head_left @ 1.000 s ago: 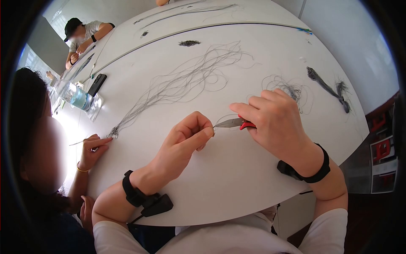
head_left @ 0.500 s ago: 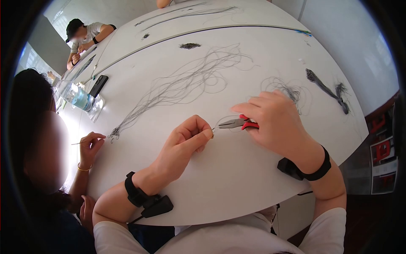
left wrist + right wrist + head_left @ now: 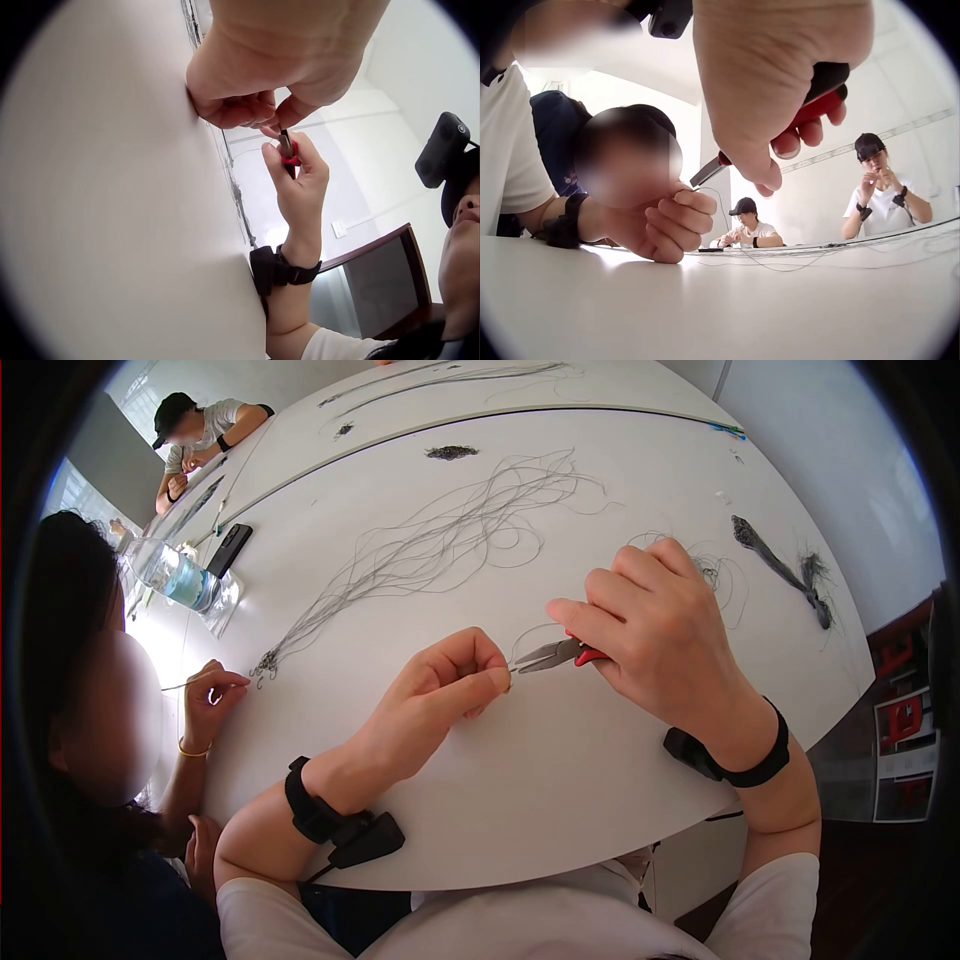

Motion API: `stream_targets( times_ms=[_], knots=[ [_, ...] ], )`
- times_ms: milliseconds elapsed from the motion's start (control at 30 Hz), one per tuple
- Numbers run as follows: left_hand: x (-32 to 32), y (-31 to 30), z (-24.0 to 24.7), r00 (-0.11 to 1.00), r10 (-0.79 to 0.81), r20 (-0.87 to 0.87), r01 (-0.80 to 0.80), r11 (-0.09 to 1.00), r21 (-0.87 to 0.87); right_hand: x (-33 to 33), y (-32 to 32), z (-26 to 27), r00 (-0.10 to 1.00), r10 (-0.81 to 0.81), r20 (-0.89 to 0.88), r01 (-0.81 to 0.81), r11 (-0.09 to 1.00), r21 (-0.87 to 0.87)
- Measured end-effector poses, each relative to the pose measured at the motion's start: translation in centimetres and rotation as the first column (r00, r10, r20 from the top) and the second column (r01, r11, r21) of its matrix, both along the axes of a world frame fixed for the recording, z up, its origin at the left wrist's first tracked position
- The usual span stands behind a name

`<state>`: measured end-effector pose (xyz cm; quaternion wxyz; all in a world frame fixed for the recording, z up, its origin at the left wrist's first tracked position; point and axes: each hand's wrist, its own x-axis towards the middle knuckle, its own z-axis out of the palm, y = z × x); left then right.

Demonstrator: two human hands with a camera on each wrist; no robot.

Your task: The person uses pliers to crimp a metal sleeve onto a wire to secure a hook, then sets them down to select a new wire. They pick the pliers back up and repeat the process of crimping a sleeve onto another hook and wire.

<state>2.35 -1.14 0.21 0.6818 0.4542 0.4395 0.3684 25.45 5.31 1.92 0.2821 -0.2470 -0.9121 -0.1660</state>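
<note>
Between thumb and curled fingers, the left hand (image 3: 440,695) pinches the end of a thin dark wire (image 3: 530,630) above the white table. Red-handled pliers (image 3: 548,654) are gripped by the right hand (image 3: 655,630); in the head view their jaws stand slightly apart, tips close beside the left fingertips. In the right wrist view the wire loops up from the left hand (image 3: 676,225), near the pliers' metal nose (image 3: 707,171). The right palm hides part of the handles there. The left wrist view has the right hand (image 3: 300,187) holding the pliers just beyond the left fingers.
Long loose wires (image 3: 430,530) spread across the table behind the hands. A dark bundle (image 3: 785,572) lies at the right, a small dark tangle (image 3: 452,452) farther back. A bottle (image 3: 185,578) and black phone (image 3: 230,550) are at the left, beside a neighbouring person's hand (image 3: 208,700).
The pliers' tips drew back from the left fingertips, then came near them again, with the jaws now parted. The left hand keeps its pinch. The neighbour's hand has drawn back slightly from the wire ends.
</note>
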Motion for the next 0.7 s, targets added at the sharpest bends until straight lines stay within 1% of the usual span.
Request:
stream_targets(
  times_ms=[233, 700],
  knots=[
    [-0.09, 0.0, -0.05, 1.0, -0.02, 0.002, 0.02, 1.0, 0.01, -0.04, -0.13, -0.09, 1.0, -0.003, 0.012, 0.003, 1.0, 0.001],
    [0.05, 0.0, -0.06, 1.0, -0.008, -0.017, 0.009, 1.0, 0.026, -0.07, -0.19, -0.23, 0.999, -0.046, 0.025, 0.046, 0.999, 0.022]
  ],
)
